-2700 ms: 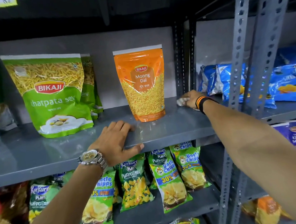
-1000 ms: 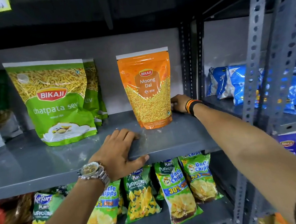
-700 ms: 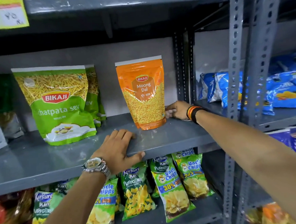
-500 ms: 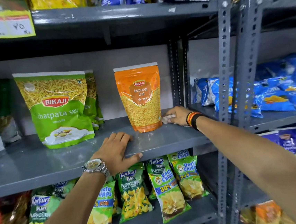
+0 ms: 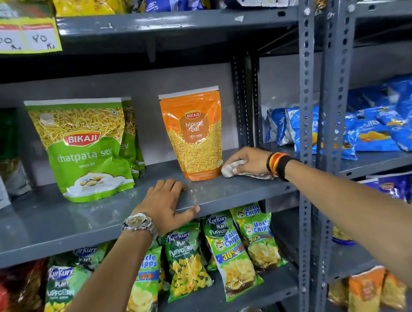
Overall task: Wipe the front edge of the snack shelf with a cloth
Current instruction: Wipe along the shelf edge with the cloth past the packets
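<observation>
- A crumpled white cloth (image 5: pixel 233 168) is clutched in the right hand (image 5: pixel 247 160), fingers curled closed over it, and is pressed onto the top of the grey snack shelf (image 5: pixel 55 220).
- The cloth lies just beside the lower right corner of the orange Moong Dal pouch (image 5: pixel 194 134), near the shelf's right end and set back from the front lip.
- The left hand (image 5: pixel 165 205) is laid flat and empty on the shelf, fingers spread on top, thumb hooked under the front edge (image 5: pixel 241 199).
- The front edge itself is judged not yet reached by the cloth; no wiped streak can be made out along it.
- The whole lip, from the slotted upright (image 5: pixel 309 171) leftward past the green Chatpata Sev pouch (image 5: pixel 83 147), appears left to do.
</observation>
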Available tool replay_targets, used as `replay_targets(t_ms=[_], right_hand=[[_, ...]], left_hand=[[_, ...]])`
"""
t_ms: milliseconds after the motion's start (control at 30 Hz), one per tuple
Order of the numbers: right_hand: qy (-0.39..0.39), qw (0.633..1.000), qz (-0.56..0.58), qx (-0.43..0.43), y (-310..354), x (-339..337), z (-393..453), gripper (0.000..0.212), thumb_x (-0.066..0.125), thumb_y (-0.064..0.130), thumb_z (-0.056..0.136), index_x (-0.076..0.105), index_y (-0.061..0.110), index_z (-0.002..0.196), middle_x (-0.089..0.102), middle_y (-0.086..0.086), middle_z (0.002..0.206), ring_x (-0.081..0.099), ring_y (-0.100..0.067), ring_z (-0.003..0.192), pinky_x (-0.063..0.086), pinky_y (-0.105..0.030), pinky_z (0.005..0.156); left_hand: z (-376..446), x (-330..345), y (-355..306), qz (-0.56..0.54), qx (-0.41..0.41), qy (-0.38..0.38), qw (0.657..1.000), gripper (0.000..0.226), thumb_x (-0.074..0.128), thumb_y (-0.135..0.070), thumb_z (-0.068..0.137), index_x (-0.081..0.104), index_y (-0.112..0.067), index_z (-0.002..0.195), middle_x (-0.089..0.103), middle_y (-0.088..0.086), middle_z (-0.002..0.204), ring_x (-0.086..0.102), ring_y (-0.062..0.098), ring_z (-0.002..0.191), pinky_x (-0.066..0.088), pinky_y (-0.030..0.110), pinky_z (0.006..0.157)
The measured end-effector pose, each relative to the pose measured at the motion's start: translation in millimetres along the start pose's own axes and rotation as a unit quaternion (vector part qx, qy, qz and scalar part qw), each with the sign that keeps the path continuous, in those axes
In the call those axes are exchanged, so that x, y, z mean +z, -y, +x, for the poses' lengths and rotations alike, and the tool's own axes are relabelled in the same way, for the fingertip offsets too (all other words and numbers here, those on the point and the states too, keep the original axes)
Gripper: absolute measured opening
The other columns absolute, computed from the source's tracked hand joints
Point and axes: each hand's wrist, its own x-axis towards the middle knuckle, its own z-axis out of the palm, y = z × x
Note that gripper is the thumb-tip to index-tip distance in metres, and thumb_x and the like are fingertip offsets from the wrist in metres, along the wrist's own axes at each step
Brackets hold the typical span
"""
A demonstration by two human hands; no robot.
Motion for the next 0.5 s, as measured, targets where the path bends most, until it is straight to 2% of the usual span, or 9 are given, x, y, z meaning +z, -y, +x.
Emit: replay_targets(t_ms=[67, 167, 300, 400, 500], right_hand=[[-0.033, 0.999, 0.01, 0.011, 1, -4, -10, 0.03, 0.067, 0.014, 0.091, 0.071, 0.021, 0.12, 0.071, 0.002, 0.115, 0.062, -0.011, 0.103, 0.047, -0.018, 0.083], [-0.08, 0.996, -0.007, 0.036, 4, 9, -16, 0.028, 0.065, 0.011, 0.091, 0.073, 0.021, 0.117, 0.072, -0.001, 0.118, 0.064, -0.017, 0.11, 0.049, -0.032, 0.099], [-0.098, 0.994, -0.037, 0.042, 6, 18, -25, 0.029, 0.062, 0.012, 0.092, 0.072, 0.021, 0.118, 0.071, -0.002, 0.121, 0.063, -0.02, 0.115, 0.047, -0.035, 0.102], [-0.085, 0.995, -0.031, 0.033, 11, 14, -38, 0.029, 0.063, 0.013, 0.093, 0.071, 0.02, 0.119, 0.07, -0.002, 0.123, 0.062, -0.019, 0.117, 0.046, -0.036, 0.104], [0.013, 1.0, 0.019, -0.019, 26, 13, -53, 0.031, 0.065, 0.016, 0.093, 0.069, 0.024, 0.123, 0.071, 0.006, 0.121, 0.064, -0.01, 0.112, 0.048, -0.029, 0.101]], left_hand=[[0, -1, -2, 0.008, 0.001, 0.004, 1.0, 0.08, 0.028, -0.088, 0.078, 0.052, -0.024, 0.121, 0.052, -0.003, 0.117, 0.05, 0.024, 0.108, 0.042, 0.043, 0.093], [0, -5, -2, 0.006, -0.006, 0.016, 1.0, 0.081, 0.026, -0.088, 0.078, 0.051, -0.025, 0.122, 0.053, -0.002, 0.122, 0.05, 0.024, 0.113, 0.042, 0.043, 0.098], [-5, -10, -1, -0.028, -0.022, 0.02, 0.999, 0.085, 0.024, -0.086, 0.08, 0.052, -0.024, 0.132, 0.055, -0.001, 0.131, 0.05, 0.023, 0.121, 0.042, 0.044, 0.106], [-22, -14, 19, -0.03, -0.031, 0.014, 0.999, 0.086, 0.024, -0.086, 0.082, 0.052, -0.024, 0.135, 0.055, 0.0, 0.131, 0.05, 0.022, 0.12, 0.043, 0.043, 0.106], [-47, -17, 57, 0.008, -0.051, 0.025, 0.998, 0.088, 0.021, -0.089, 0.082, 0.052, -0.025, 0.134, 0.055, -0.001, 0.13, 0.052, 0.022, 0.12, 0.043, 0.042, 0.107]])
